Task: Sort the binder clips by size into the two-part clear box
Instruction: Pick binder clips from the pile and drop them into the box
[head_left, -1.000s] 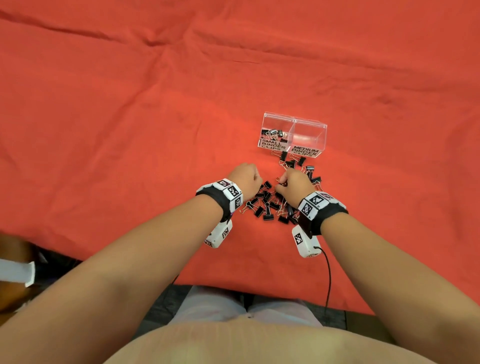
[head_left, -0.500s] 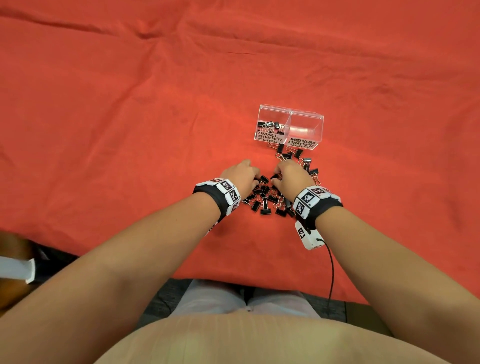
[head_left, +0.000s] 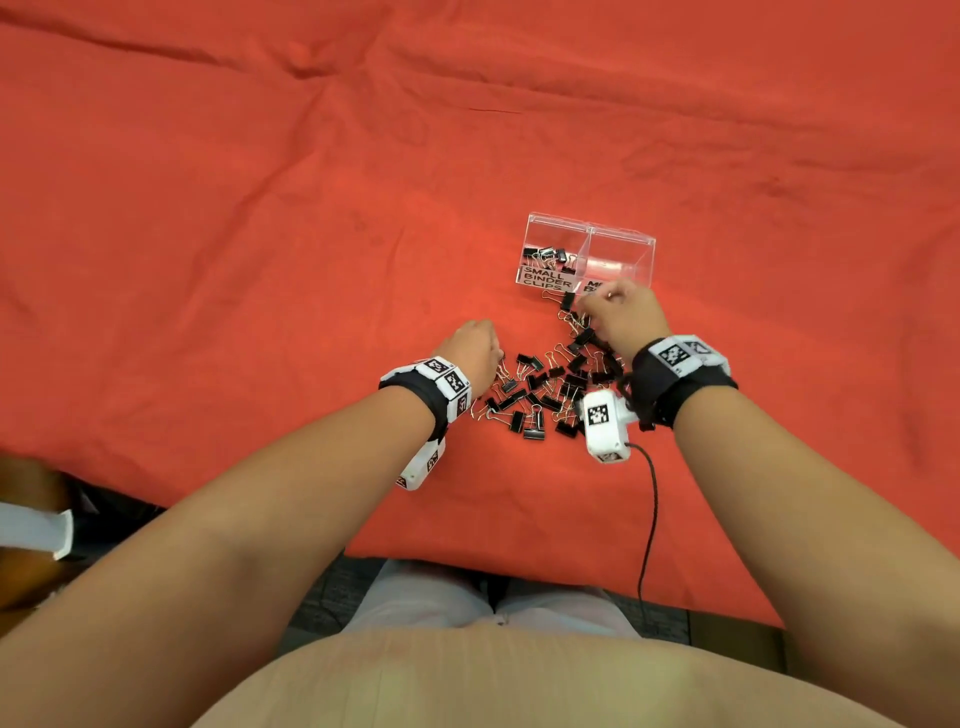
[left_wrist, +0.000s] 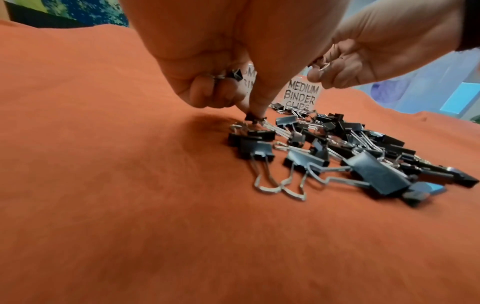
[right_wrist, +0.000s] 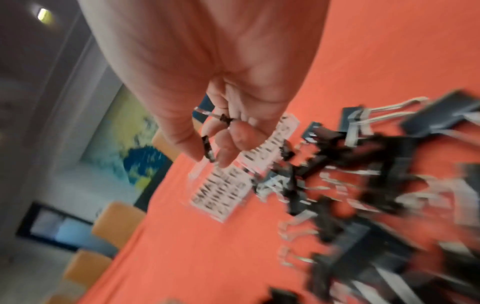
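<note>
The left hand (left_wrist: 207, 61) pinches a small clip (left_wrist: 251, 117) at the pile (left_wrist: 350, 152) on the orange cloth (left_wrist: 130, 205), another clip (left_wrist: 235, 74) tucked in its curled fingers. Beyond, the right hand (left_wrist: 363, 57) holds a clip by a "MEDIUM BINDER CLIPS" label (left_wrist: 301, 96).

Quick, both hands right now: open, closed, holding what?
Left hand: curled, pinching a small binder clip at the pile.
Right hand: holding small clips.

Both forearms reach forward. The left hand (head_left: 474, 349) points down, fingers curled, fingertips (left_wrist: 255, 109) pinching. The right hand (head_left: 626, 316), raised farther forward, curls its fingers (right_wrist: 233, 142) too.
</note>
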